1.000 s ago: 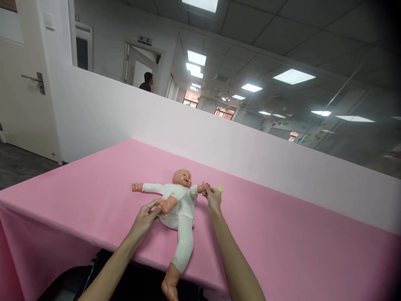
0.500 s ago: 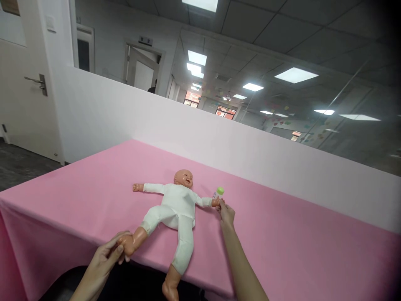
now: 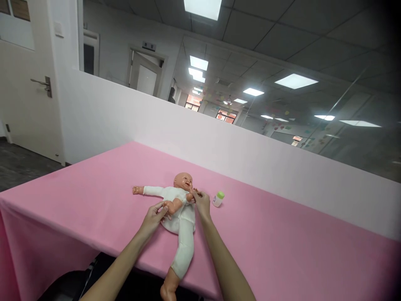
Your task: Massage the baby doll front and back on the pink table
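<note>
On its back on the pink-covered table lies a baby doll (image 3: pixel 187 215) with a white cloth body and plastic head, hands and feet. My left hand (image 3: pixel 154 216) is closed on the doll's foot, the one at image left, which is folded up over its belly. The doll's hand at image right is pinched in my right hand (image 3: pixel 201 201), close to its chest and chin. Its other arm stretches out to the left, and its other leg hangs over the front table edge. A small white bottle with a green cap (image 3: pixel 218 199) stands just right of my right hand.
Pink cloth (image 3: pixel 282 242) covers the table and drapes over its front edge. A white low wall (image 3: pixel 219 138) with glass above runs along the back. A door (image 3: pixel 28 92) is at the far left. Behind the glass, a person (image 3: pixel 171 95) is partly visible.
My left hand has brought the doll's foot up from the table's front edge to its belly. My right hand has drawn the doll's hand inward to its chest, away from the bottle.
</note>
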{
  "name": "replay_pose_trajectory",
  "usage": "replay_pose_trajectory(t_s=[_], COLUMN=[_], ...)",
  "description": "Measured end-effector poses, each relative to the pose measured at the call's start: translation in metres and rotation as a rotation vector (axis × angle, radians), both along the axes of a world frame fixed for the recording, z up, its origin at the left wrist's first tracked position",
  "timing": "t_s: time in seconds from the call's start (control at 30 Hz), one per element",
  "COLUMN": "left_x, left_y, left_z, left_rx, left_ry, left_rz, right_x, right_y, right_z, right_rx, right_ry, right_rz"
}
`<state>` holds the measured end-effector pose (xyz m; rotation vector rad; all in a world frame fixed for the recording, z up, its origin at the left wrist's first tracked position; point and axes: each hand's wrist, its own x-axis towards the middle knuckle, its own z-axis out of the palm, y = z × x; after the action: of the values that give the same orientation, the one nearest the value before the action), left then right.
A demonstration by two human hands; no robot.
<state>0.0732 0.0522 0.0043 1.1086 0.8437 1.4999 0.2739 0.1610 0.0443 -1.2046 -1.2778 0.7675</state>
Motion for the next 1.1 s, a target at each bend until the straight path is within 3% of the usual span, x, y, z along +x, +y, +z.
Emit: replay_pose_trajectory(t_s=[0.1, 0.23, 0.4, 0.5, 0.57, 0.67, 0.87, 0.97, 1.1], left_x=[-0.015, -0.059, -0.106, -0.112, -0.109, -0.102, -0.066, -0.035, -0.007], left_y=[-0.011, -0.050, -0.107, -0.127, -0.131, -0.123, -0.072, -0.037, -0.007], left_z=[-0.001, -0.009, -0.053, -0.077, -0.082, -0.069, -0.012, 0.002, 0.004], left_rx=[0.024, -0.013, -0.106, -0.164, -0.197, -0.178, -0.029, 0.049, 0.092], left_ry=[0.036, 0.135, 0.260, 0.270, 0.242, 0.208, 0.178, 0.152, 0.138], left_rz=[0.013, 0.074, 0.178, 0.173, 0.198, 0.235, 0.155, 0.049, -0.029], right_x=[0.022, 0.067, 0.111, 0.119, 0.118, 0.109, 0.059, 0.023, -0.005], right_y=[0.007, 0.012, 0.002, -0.005, -0.006, -0.002, 0.000, -0.004, -0.006], right_z=[0.003, -0.001, -0.024, -0.033, -0.032, -0.020, 0.012, 0.010, -0.003], right_rx=[-0.016, -0.121, -0.284, -0.313, -0.305, -0.251, -0.049, -0.018, 0.009], right_ry=[0.129, 0.323, 0.465, 0.487, 0.499, 0.504, 0.313, 0.156, 0.039], right_rz=[-0.047, -0.196, -0.430, -0.481, -0.473, -0.406, -0.093, -0.023, 0.000])
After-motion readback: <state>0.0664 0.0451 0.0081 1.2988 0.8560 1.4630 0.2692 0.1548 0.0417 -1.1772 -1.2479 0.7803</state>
